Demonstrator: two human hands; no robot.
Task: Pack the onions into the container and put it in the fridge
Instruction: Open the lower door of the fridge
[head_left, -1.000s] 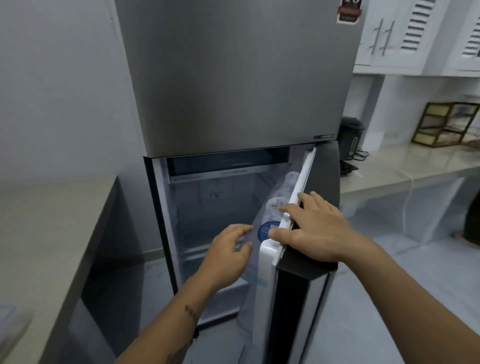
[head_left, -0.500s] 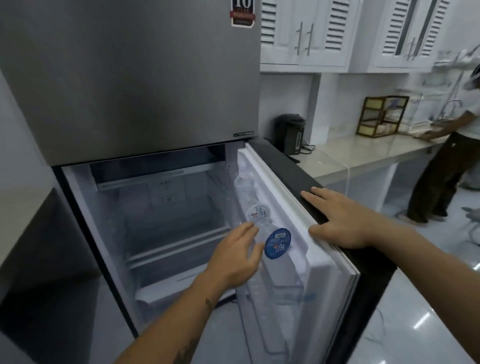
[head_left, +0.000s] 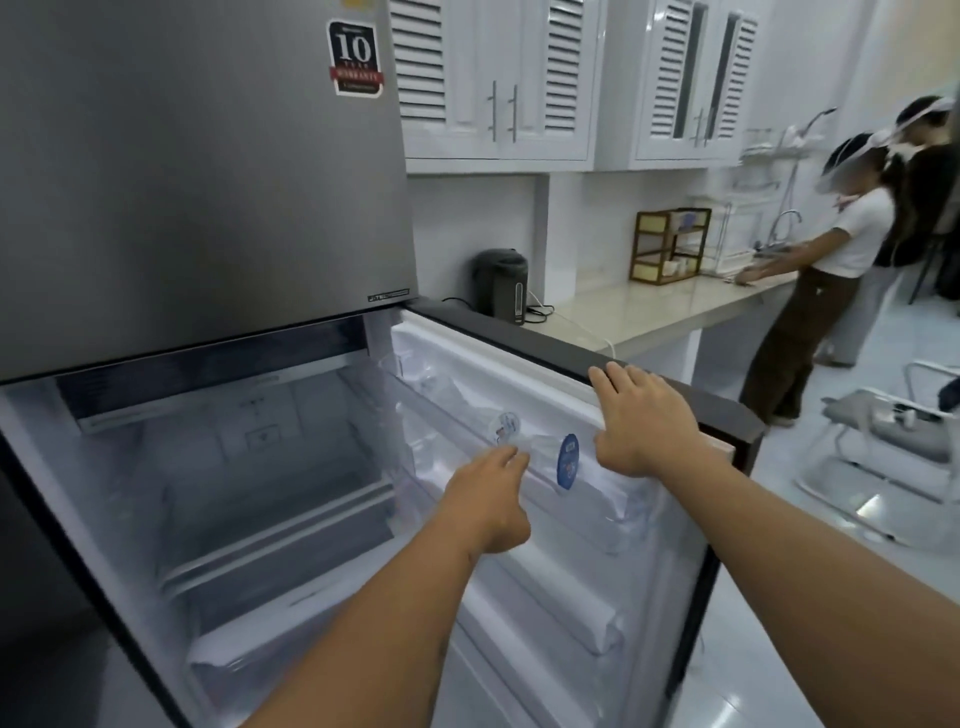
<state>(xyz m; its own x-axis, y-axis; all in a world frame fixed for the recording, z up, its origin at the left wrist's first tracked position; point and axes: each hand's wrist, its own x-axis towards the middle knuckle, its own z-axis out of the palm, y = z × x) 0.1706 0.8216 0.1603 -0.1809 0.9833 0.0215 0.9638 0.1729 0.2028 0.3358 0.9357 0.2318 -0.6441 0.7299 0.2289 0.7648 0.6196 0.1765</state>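
The grey fridge (head_left: 208, 171) stands in front of me with its lower door (head_left: 649, 374) swung wide to the right. My right hand (head_left: 644, 421) lies flat on the door's top edge, fingers spread. My left hand (head_left: 488, 493) reaches toward the water bottles (head_left: 566, 460) lying in the door's upper rack, fingertips at a bottle, holding nothing. Inside, the white shelves (head_left: 270, 530) look bare. No onions or container are in view.
A beige counter (head_left: 654, 312) runs along the right wall with a black kettle (head_left: 501, 283) and a wooden rack (head_left: 670, 244). Two people (head_left: 831, 260) stand at the sink far right. A white chair (head_left: 883, 452) sits on the floor beside the open door.
The door has swung further open to the right and my view has turned right. My right hand stays on its top edge; my left hand has moved up to the bottles.
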